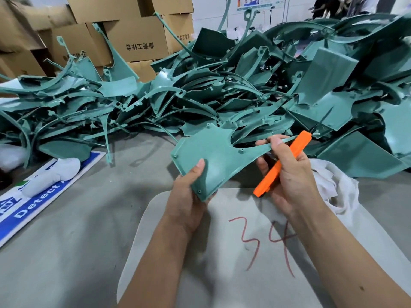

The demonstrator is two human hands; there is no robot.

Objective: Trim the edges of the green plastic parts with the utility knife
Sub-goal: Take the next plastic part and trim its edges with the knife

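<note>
A flat green plastic part (213, 152) with a curved cut-out and a thin arm is held above the grey table. My left hand (189, 194) grips its lower corner, thumb on top. My right hand (289, 172) grips an orange utility knife (283, 163), which points up and to the right. The thumb and a finger of that hand also pinch the part's thin arm. The knife's tip lies by the arm's far end; its blade is too small to make out. A big heap of green plastic parts (222, 85) fills the table behind.
A grey pad marked "34" in red (222, 241) lies under my hands. White cloth (333, 190) sits at the right. A blue and white sign (33, 207) and a white glove (51, 176) lie at the left. Cardboard boxes (133, 41) stand behind the heap.
</note>
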